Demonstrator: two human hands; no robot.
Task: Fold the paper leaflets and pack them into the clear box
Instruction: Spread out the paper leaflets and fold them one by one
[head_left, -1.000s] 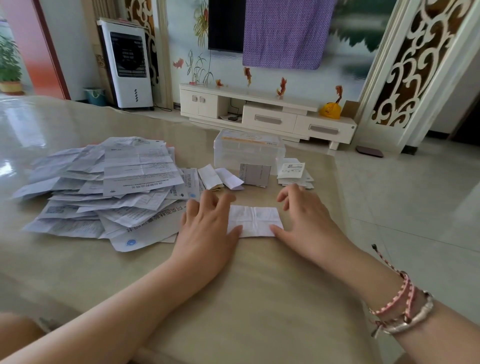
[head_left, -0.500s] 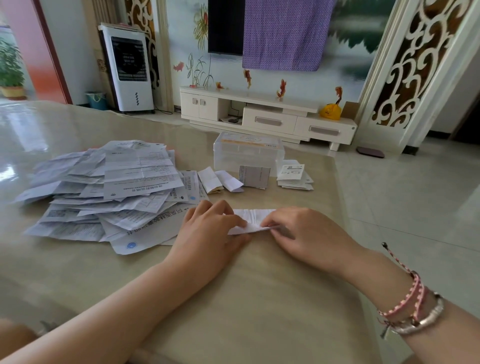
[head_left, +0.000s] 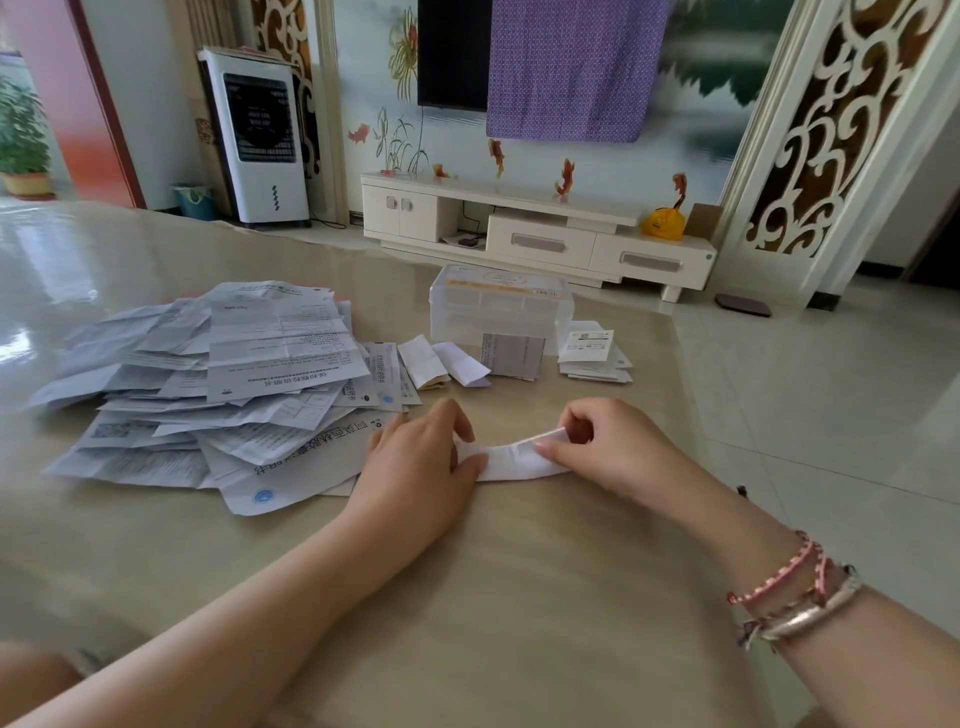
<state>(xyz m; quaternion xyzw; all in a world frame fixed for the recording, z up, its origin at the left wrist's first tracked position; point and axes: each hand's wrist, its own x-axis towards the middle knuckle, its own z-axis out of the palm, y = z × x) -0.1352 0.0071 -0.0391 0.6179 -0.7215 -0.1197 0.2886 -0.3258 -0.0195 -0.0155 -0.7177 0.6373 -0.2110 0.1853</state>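
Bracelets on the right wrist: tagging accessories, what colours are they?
Pink-and-white braided cords plus a silver band, seen in the head view.

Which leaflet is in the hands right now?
The narrow white strip at the near table edge, pinched at both ends; every other leaflet lies untouched.
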